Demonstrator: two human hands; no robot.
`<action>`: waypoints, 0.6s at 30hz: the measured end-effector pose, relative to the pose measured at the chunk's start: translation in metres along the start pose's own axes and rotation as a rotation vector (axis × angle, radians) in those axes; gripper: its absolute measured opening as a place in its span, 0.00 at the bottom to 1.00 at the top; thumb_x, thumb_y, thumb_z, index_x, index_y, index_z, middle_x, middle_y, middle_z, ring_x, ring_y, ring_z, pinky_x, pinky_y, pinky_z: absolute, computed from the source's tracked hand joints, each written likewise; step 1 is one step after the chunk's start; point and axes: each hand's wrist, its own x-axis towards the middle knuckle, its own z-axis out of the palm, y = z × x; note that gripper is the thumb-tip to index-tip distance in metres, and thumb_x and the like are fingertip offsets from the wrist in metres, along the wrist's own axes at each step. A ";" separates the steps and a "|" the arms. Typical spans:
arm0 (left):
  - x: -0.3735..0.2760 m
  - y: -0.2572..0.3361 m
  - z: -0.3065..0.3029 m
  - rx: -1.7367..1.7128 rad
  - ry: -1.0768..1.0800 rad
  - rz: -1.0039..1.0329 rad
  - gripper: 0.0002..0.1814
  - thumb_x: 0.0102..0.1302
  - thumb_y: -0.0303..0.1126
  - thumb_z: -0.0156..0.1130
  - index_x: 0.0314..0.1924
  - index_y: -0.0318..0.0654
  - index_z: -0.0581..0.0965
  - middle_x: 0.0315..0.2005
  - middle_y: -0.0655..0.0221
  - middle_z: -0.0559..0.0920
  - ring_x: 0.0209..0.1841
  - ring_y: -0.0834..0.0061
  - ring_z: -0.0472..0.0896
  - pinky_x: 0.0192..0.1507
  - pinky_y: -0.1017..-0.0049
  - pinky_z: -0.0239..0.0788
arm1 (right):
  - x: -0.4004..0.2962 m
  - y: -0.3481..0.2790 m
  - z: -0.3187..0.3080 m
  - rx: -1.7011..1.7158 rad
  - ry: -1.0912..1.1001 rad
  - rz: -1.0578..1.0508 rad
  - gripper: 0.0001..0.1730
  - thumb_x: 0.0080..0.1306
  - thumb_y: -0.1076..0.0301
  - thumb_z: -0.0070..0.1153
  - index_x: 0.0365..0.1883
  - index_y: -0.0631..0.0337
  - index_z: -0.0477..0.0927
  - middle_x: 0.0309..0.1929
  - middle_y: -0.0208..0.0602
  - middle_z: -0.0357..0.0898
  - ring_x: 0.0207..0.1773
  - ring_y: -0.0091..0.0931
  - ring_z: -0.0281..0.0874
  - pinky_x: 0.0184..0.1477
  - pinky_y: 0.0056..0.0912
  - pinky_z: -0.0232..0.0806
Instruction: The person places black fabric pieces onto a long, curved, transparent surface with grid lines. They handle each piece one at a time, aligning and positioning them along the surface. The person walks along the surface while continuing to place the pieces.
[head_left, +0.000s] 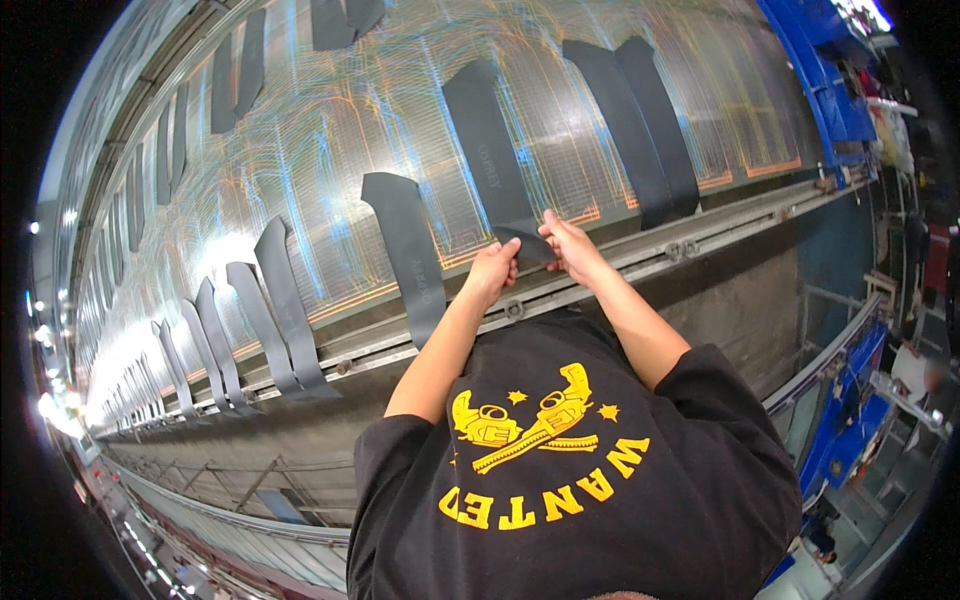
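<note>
Both my hands hold the near end of a dark grey fabric panel (487, 150) that lies on a long printing table (352, 225) crossed by coloured lines. My left hand (495, 271) pinches the left corner of that end between thumb and fingers. At the right corner, my right hand (566, 244) grips the edge, its index finger raised. The end between them is lifted and curled. Left of my hands, another grey panel (412, 255) bears pale lettering and hangs over the table edge. A pair of dark panels (645, 127) lies to the right.
A metal rail (675, 251) with small fittings runs along the table's near edge. More grey panels (277, 330) line the table to the left, and others (238, 71) lie along its far side. Blue metal framework (821, 82) stands at the right, with cluttered racks beyond.
</note>
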 end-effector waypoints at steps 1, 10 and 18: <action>-0.002 0.000 -0.002 0.009 -0.030 -0.013 0.18 0.72 0.46 0.58 0.30 0.43 0.70 0.17 0.76 0.70 0.17 0.82 0.67 0.19 0.78 0.59 | 0.002 -0.003 -0.001 0.127 -0.045 0.083 0.33 0.67 0.33 0.51 0.41 0.58 0.77 0.28 0.31 0.77 0.28 0.22 0.76 0.28 0.25 0.67; -0.025 0.009 -0.005 -0.076 -0.068 0.095 0.18 0.74 0.46 0.56 0.30 0.44 0.69 0.17 0.77 0.67 0.17 0.82 0.63 0.19 0.78 0.54 | -0.006 -0.021 0.028 -0.036 -0.235 0.100 0.22 0.72 0.46 0.53 0.35 0.57 0.76 0.17 0.29 0.70 0.17 0.23 0.68 0.18 0.26 0.57; -0.221 0.118 0.047 0.060 -0.124 0.556 0.17 0.75 0.43 0.54 0.30 0.41 0.73 0.20 0.77 0.74 0.21 0.86 0.70 0.23 0.81 0.60 | -0.161 -0.118 0.080 -0.188 -0.506 -0.474 0.27 0.77 0.47 0.43 0.34 0.61 0.82 0.28 0.25 0.78 0.27 0.16 0.69 0.28 0.21 0.62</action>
